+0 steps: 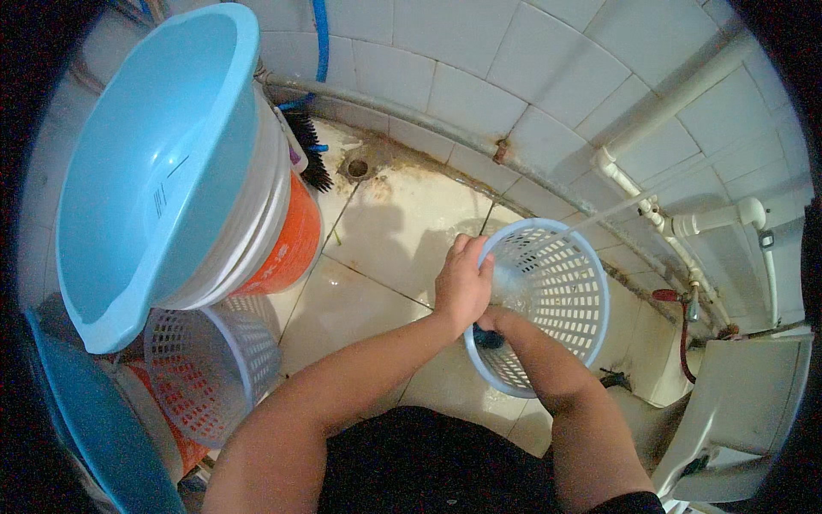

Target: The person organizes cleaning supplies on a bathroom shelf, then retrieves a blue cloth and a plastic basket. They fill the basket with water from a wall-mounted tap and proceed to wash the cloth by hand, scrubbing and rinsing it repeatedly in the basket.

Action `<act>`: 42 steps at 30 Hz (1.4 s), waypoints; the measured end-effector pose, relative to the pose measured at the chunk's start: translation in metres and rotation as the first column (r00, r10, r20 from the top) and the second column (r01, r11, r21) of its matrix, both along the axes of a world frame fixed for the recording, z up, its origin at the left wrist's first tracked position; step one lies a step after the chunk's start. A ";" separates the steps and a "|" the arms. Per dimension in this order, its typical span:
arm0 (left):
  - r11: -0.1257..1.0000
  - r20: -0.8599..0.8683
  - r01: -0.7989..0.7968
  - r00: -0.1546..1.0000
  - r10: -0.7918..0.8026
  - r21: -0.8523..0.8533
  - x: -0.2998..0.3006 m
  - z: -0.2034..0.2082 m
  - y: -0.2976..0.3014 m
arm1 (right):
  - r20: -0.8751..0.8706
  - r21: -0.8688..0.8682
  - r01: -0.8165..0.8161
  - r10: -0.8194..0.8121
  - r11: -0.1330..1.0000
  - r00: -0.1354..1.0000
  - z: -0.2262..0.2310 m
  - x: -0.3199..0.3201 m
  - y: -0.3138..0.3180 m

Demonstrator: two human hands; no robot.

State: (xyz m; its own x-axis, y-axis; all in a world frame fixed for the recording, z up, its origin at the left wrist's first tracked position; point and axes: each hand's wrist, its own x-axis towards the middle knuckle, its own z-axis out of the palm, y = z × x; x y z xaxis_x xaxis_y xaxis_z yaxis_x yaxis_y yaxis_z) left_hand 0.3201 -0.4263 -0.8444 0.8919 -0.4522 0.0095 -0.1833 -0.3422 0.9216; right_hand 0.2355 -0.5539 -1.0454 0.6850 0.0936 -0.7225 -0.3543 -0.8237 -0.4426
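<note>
A light-blue slotted plastic basket [561,300] is tilted over the tiled floor, its round mouth facing me. My left hand [462,278] is closed over its left rim, fingers wrapped on the edge. Reaching inside the basket, my right hand [494,319] is closed around a dark, rounded thing [489,337]; most of it is hidden, so its kind is unclear. A thin stream of water [608,212] comes from the right and falls into the basket, where it splashes near my hands.
At left, a large blue basin [128,171] rests on white buckets with an orange band [291,240]; another slotted basket [214,360] stands below. A black bristled brush [308,150] is beside a floor drain [357,168]. Pipes [634,184] and a toilet cistern [745,385] are at right.
</note>
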 end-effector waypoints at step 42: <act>0.993 0.012 0.114 0.993 -0.114 -0.007 -0.010 -0.054 0.020 | -0.007 -0.543 0.333 -0.402 0.770 0.916 0.023 -0.028 -0.023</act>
